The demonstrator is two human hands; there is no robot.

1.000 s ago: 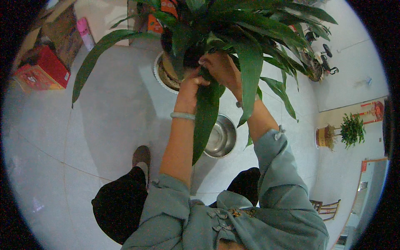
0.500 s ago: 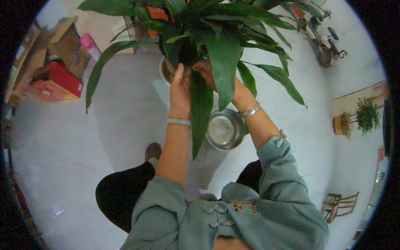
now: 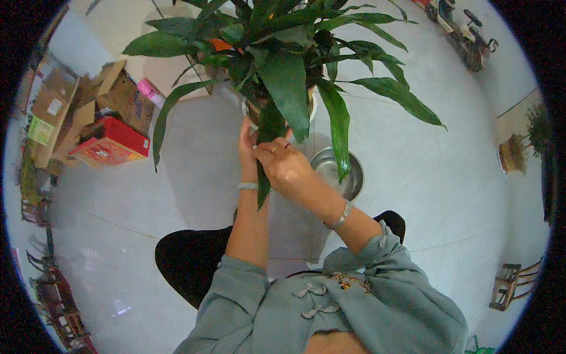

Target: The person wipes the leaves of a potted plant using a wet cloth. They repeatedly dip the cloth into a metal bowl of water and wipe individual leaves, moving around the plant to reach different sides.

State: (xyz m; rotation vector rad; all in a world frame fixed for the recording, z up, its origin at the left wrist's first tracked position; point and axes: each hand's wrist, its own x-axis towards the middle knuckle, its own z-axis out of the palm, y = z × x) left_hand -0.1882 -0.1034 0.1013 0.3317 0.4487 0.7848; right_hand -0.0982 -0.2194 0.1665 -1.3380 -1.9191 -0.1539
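A potted plant with long, broad green leaves [image 3: 286, 74] stands before me; most of its white pot [image 3: 313, 106] is hidden by foliage. One drooping leaf [image 3: 270, 124] hangs between my hands. From behind and beside it, my left hand [image 3: 247, 154] holds the leaf, thumb at its left side and most fingers hidden. My right hand [image 3: 288, 172], with a ring, is closed over the front of the same leaf, whose tip sticks out below. Whether a cloth is in the right hand cannot be seen. Right of that hand, a metal basin [image 3: 357, 184] sits on the floor, partly behind another leaf.
On the left are cardboard boxes [image 3: 127, 97], a red box [image 3: 121, 140] and a pink bottle [image 3: 151, 92]. A scooter [image 3: 463, 38] stands far right. Along the right wall are another potted plant [image 3: 512, 154] and a wooden chair [image 3: 514, 286]. My knees flank the grey tiled floor [image 3: 194, 171].
My right hand has come out from among the leaves, moving down and left onto the drooping leaf. My left hand is lower, beside that leaf. The view has shifted.
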